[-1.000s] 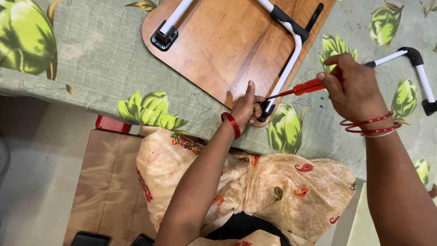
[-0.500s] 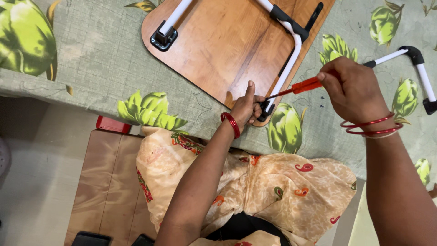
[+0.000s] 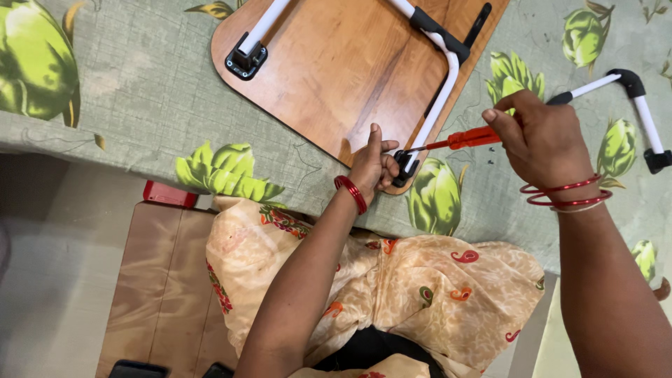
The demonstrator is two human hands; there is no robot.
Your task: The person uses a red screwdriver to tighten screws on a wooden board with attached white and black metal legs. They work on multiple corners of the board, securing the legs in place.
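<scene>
Pretty tight at the near corner of the wooden board: the left hand and screwdriver crowd the black bracket. The loose white leg blocks the right side. The leaf-print cloth on the left lies open.

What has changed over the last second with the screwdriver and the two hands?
Very little. The right hand keeps its grip on the red-handled screwdriver, its tip still at the black bracket on the wooden board; the handle has tilted only slightly. The left hand still steadies the bracket. The loose white leg lies where it was.
</scene>
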